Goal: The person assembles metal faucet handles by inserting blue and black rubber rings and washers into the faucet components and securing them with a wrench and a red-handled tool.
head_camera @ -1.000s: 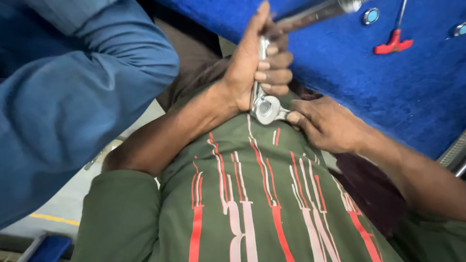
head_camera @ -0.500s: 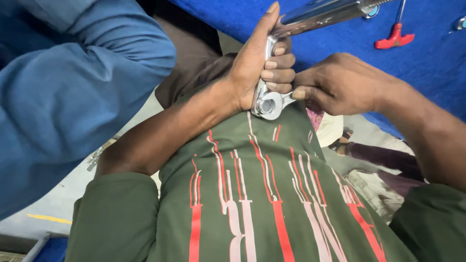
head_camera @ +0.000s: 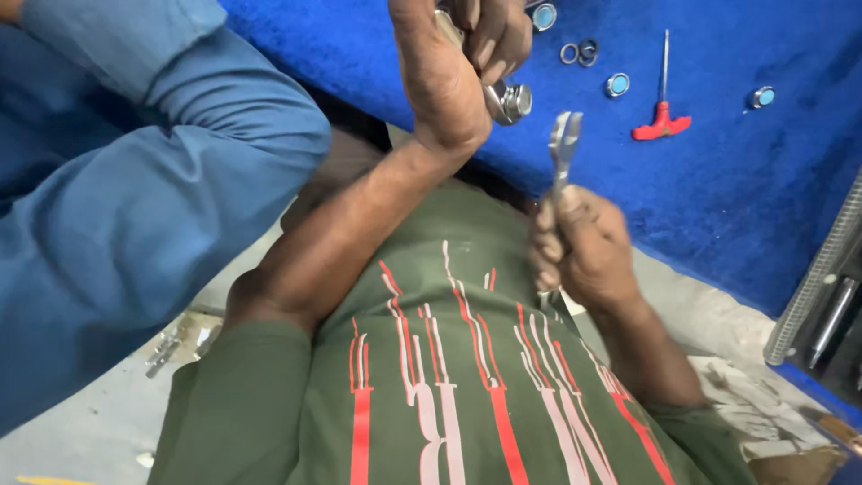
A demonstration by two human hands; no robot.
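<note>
Head view: the left hand (head_camera: 467, 63) grips a chrome fitting (head_camera: 508, 101), raised over a blue mat (head_camera: 718, 198). The right hand (head_camera: 579, 247) is clenched round a wrench (head_camera: 564, 148), its head just below the fitting, apart from it. On the mat lie a red T-handle tool (head_camera: 663, 112) and small rings (head_camera: 579, 52). A blue sleeve (head_camera: 117, 180) fills the left.

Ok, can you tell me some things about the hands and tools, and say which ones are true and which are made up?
1. The right hand holds a metal spanner. True.
2. The left hand is empty. False: it grips a shiny metal part.
3. The red-handled tool lies on the blue cloth. True.
4. The spanner touches the shiny metal part. False: they are apart.
5. The person's shirt is yellow. False: it is green with red and white stripes.
</note>
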